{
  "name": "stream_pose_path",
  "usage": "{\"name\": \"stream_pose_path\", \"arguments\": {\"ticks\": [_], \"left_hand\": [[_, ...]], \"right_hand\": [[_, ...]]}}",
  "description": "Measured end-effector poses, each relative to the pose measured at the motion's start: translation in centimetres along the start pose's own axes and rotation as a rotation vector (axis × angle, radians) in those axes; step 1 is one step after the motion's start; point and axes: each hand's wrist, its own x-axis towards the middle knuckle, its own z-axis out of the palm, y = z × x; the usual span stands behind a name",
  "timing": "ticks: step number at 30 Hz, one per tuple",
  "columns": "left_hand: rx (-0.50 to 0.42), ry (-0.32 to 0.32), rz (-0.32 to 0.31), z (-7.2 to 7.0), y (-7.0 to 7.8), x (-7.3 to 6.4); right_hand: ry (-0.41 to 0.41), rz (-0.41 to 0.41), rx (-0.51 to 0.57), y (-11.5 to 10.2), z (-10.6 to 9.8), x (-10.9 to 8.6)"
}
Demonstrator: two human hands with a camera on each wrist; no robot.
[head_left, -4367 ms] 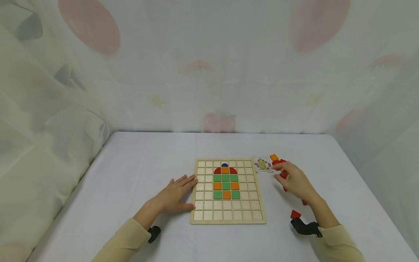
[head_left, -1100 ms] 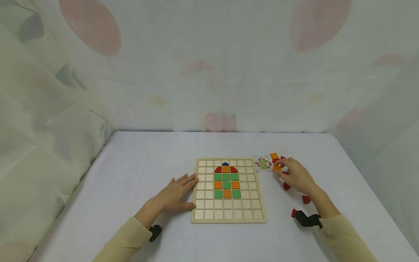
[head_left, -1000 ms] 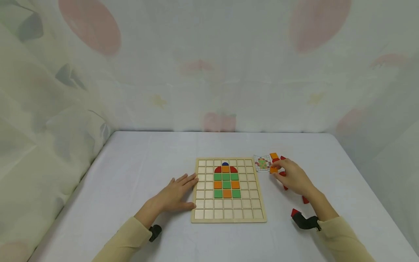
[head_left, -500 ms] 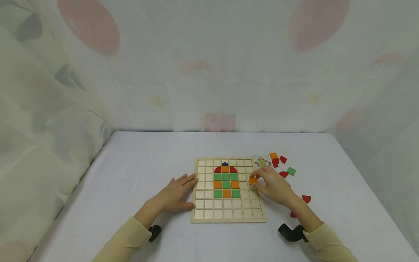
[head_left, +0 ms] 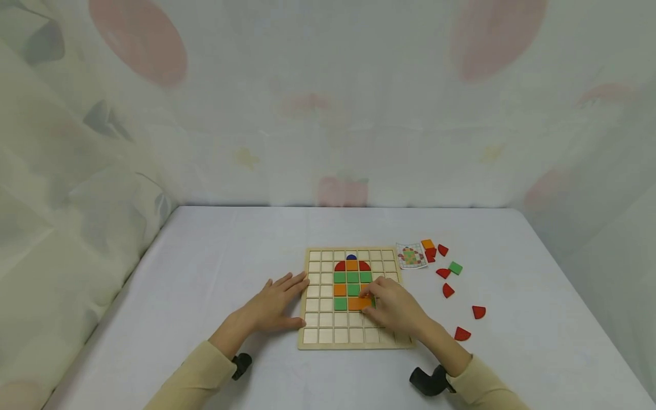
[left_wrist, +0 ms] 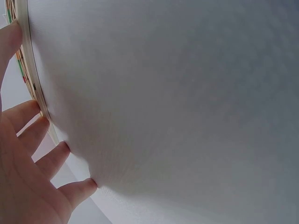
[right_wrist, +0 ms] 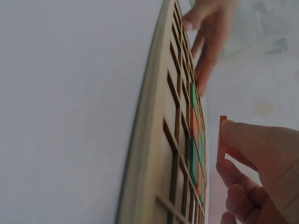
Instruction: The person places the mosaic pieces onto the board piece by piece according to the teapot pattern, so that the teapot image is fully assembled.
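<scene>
A wooden grid board [head_left: 356, 337] lies on the table, with green, orange and red tiles plus a blue piece set in its middle columns. My right hand [head_left: 394, 304] is over the board's right half and pinches an orange square tile [right_wrist: 221, 140] between thumb and fingers. In the right wrist view that tile stands apart from the board, above it. The hand hides some cells and most of a green tile in the lowest filled row. My left hand [head_left: 274, 304] rests with spread, straight fingers at the board's left edge, thumb and fingertips touching the rim.
Right of the board lies a small pattern card [head_left: 411, 256]. Beyond it are an orange tile [head_left: 427, 244], a green tile [head_left: 455, 267] and several red quarter-round pieces [head_left: 479, 312] scattered on the white tabletop [head_left: 230, 239]. Hanging cloth surrounds the table at back and sides.
My right hand has picked up an orange tile from the loose pieces and carried it left over the board's lower middle. My left hand has stayed at the board's edge.
</scene>
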Motion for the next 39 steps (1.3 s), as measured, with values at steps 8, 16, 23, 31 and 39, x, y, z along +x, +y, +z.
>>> {"name": "stream_pose_path", "arguments": {"ticks": [8,16,23,31,39], "left_hand": [[0.008,0.003,0.002,0.1,-0.1,0.0],[0.005,0.003,-0.004,0.1,-0.1,0.0],[0.012,0.007,0.006,0.1,-0.1,0.1],[0.014,0.008,0.005,0.0,-0.1,0.1],[0.014,0.013,0.014,0.1,-0.1,0.0]], "right_hand": [[-0.067,0.02,0.043,-2.1,1.2,0.0],[-0.013,-0.087,-0.022,-3.3,2.6,0.4],[-0.015,-0.086,-0.068,-3.5,3.2,0.6],[0.011,-0.101,-0.091,-3.7,3.5,0.8],[0.007,-0.099,-0.1,-3.9,3.4,0.9]]}}
